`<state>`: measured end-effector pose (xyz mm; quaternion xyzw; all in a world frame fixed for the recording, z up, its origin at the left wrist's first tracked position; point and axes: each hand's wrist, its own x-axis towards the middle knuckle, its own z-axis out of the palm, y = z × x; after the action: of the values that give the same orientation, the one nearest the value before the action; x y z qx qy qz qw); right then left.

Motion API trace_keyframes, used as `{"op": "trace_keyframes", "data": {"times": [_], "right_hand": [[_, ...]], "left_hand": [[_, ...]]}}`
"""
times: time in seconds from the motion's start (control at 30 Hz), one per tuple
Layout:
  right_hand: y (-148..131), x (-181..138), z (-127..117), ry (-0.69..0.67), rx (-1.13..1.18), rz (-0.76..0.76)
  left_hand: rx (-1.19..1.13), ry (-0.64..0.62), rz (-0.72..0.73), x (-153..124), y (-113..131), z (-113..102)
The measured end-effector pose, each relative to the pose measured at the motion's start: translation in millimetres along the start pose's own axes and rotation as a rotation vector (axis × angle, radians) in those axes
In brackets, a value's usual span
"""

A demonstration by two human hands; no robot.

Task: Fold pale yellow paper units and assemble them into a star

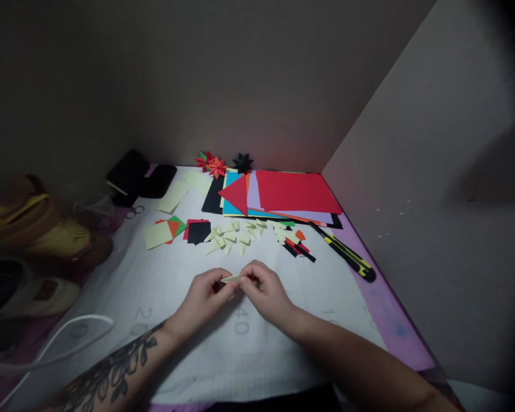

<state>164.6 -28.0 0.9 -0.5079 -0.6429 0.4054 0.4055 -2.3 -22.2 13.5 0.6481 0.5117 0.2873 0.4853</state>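
Between my two hands is a small folded piece of pale yellow paper [230,279], pinched by fingers and thumbs over the white sheet. My left hand [210,290] has its left end, and my right hand [264,289] grips the right end. Both hands are closed and partly hide the paper. Just beyond them lies a group of folded pale yellow paper pieces [228,236]. Left of that group are a black paper square [198,232] and a pale yellow square [158,235] on orange and green ones.
A yellow-black utility knife [347,257] lies at the right, near paper scraps [298,247]. Behind are coloured sheets [300,191], red paper stars [217,167] and a black star [242,163]. Scissors [134,212], shoes [34,286] and a white cable [68,323] are left. Walls enclose the back and right.
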Motion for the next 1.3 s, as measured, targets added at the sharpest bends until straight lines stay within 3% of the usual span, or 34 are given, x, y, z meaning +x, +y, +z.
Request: {"op": "trace_keyframes", "data": {"times": [0.13,0.37,0.6,0.73,0.97,1.2,1.3], "right_hand": [[0.3,0.8,-1.4,-0.037,-0.060,-0.077],[1.2,1.5,-5.1,-0.037,-0.046,-0.033],[6.3,5.8,-13.0,0.095,-0.010,0.000],[5.1,3.9,-10.8,0.022,-0.079,-0.065],[0.0,2.4,-5.6,-0.037,-0.088,-0.109],[2.1,7.2,-8.5,-0.014,0.049,0.073],[2.2,6.1,-7.1,-0.034,0.019,0.045]], "left_hand": [[0.051,-0.045,0.025,-0.1,0.0,-0.8],[0.067,-0.074,0.028,0.5,-0.9,-2.5],[0.073,-0.005,0.047,-2.3,0.8,-5.0],[0.070,0.055,0.050,-2.7,2.9,-5.1],[0.101,0.024,0.080,-2.7,7.1,-6.2],[-0.030,0.141,-0.002,2.3,0.2,-9.8],[-0.074,0.109,-0.001,2.8,-2.0,-7.9]]}}
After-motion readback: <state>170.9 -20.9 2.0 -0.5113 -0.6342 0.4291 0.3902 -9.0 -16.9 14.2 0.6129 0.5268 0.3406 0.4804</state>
